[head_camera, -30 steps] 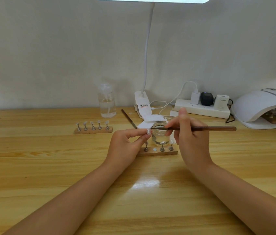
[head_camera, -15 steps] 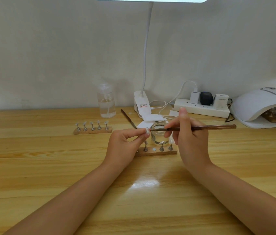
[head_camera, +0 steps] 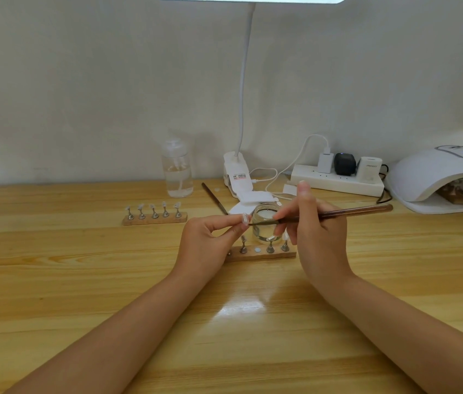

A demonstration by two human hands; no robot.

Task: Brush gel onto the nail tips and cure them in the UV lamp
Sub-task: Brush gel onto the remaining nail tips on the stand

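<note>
My left hand [head_camera: 210,240] pinches a small pale nail tip [head_camera: 244,218] on its stand, held up above the table. In my right hand [head_camera: 314,231] lies a long brown brush [head_camera: 338,214], gripped like a pen, its tip touching the nail tip. Right behind stands a small open glass jar of clear gel [head_camera: 265,226]. Below the hands lies a wooden holder [head_camera: 258,255] with a few nail tips on metal stands and one vacant spot. The white UV lamp [head_camera: 435,174] sits at the far right with another holder inside it.
A second wooden holder [head_camera: 154,218] with several nail tips lies to the left. A clear pump bottle [head_camera: 177,169], a clip lamp base [head_camera: 237,174], white pads, another brush [head_camera: 214,198] and a power strip [head_camera: 338,180] with plugs stand along the back.
Both hands stay almost still; the brush tip has edged slightly along the nail tip held by my left hand.
</note>
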